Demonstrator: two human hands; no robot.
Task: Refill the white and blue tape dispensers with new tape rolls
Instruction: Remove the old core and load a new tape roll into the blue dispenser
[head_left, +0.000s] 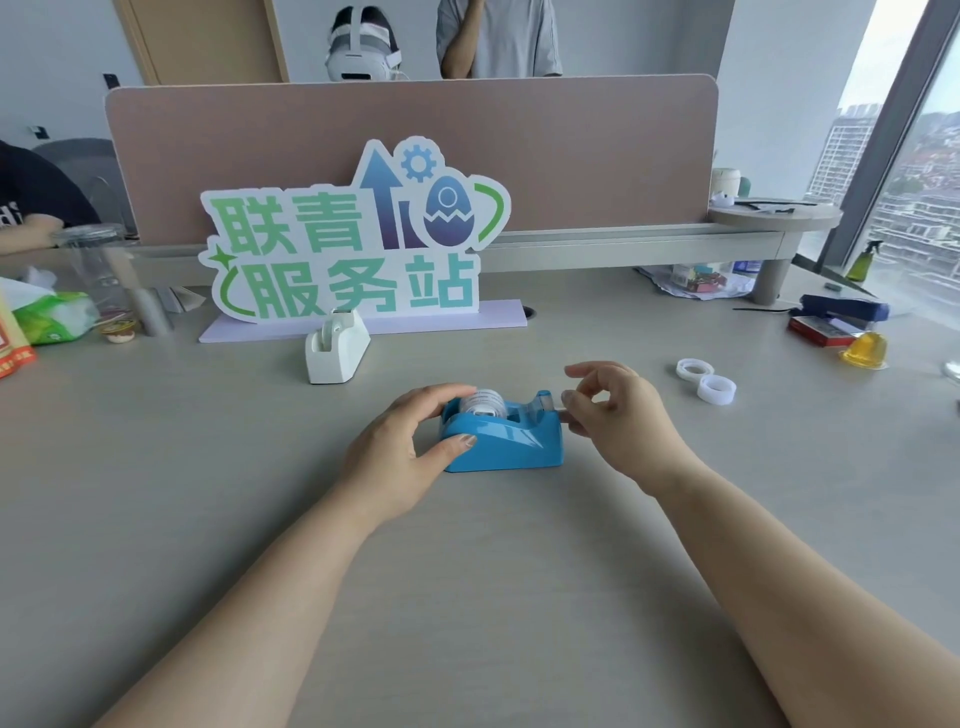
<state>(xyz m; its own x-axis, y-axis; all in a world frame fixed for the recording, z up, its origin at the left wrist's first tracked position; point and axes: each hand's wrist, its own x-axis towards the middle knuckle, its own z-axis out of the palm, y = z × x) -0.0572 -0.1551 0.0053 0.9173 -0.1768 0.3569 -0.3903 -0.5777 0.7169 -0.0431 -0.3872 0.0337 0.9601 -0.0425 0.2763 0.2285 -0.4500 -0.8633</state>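
Observation:
The blue tape dispenser (511, 439) sits on the desk in front of me with a tape roll (485, 402) in its cradle. My left hand (402, 447) grips the dispenser's left end, thumb on its front side. My right hand (618, 415) pinches the free end of the tape at the cutter on the dispenser's right end. The white tape dispenser (337, 348) stands further back with a roll inside it. Two empty white tape cores (706, 379) lie on the desk to the right.
A big standing sign (353, 239) rises behind the white dispenser before the pink divider (415, 130). A tissue pack (52, 317) and clear cup (98, 265) are at left; a stapler (841, 309), red box and yellow jelly cup (865, 351) at right. People stand behind the divider.

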